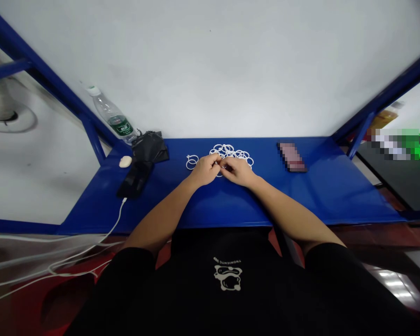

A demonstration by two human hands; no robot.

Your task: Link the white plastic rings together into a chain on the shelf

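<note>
Both hands meet over the blue tabletop, fingertips close together. My left hand (205, 171) is closed in a pinch, and my right hand (239, 171) pinches right beside it. Between them shows a bit of a white plastic ring (219, 175), mostly covered by the fingers. Just behind the hands lies a loose pile of several thin white rings (227, 149), partly hidden by the right hand. To the left of my left hand, a small group of similar white rings (192, 162) rests apart from the pile.
On the left of the blue table (227, 205) are a plastic bottle (117, 122), a black pouch-like item (150, 148), a pale rounded object (125, 161) and a white cable (119, 212). A phone (292, 157) lies at right. Blue frame bars and a white wall enclose the table.
</note>
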